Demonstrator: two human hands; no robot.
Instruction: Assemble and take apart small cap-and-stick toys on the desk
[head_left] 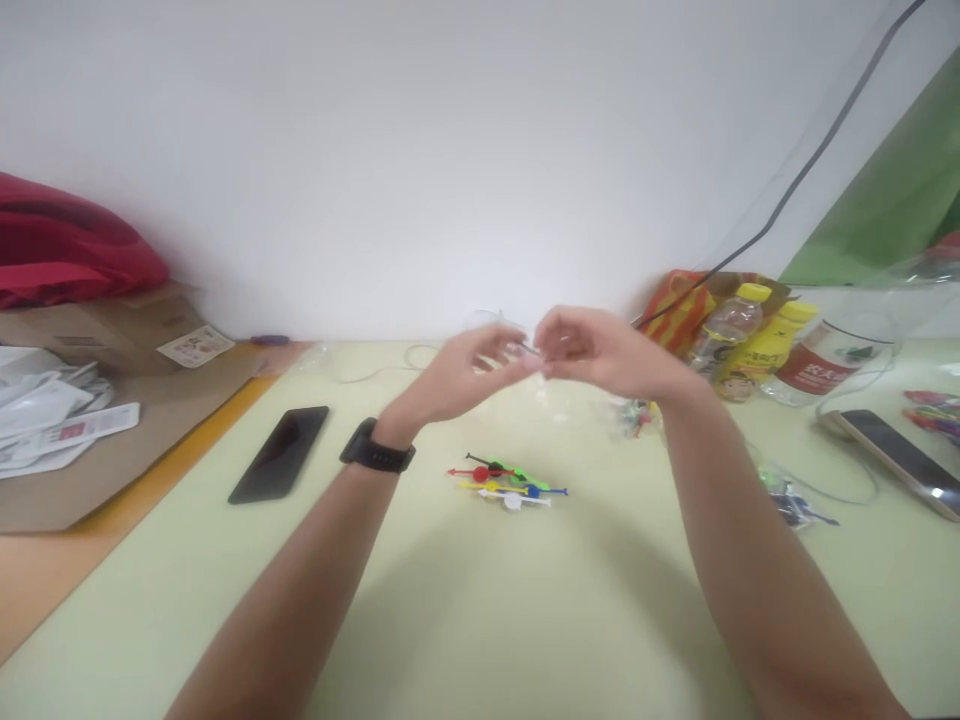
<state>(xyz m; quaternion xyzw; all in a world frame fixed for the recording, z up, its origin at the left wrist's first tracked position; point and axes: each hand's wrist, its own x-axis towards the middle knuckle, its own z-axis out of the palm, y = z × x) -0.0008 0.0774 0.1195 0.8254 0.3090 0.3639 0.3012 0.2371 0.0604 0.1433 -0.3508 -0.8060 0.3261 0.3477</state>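
My left hand (469, 372) and my right hand (592, 352) are raised above the pale green table (420, 600) and meet fingertip to fingertip. Both pinch something small and thin between them, possibly clear plastic; I cannot make it out. A black watch (375, 450) sits on my left wrist. Below the hands a small pile of coloured plastic ties (506, 480) lies on the table: black, red, green, yellow, blue and white.
A black phone (281, 452) lies at the left. Cardboard (112, 440) with white packets and a red bag (67, 240) fill the far left. Yellow-capped bottles (750, 340), a clear jar, another phone (896, 458) and more bagged ties (791, 500) stand at the right.
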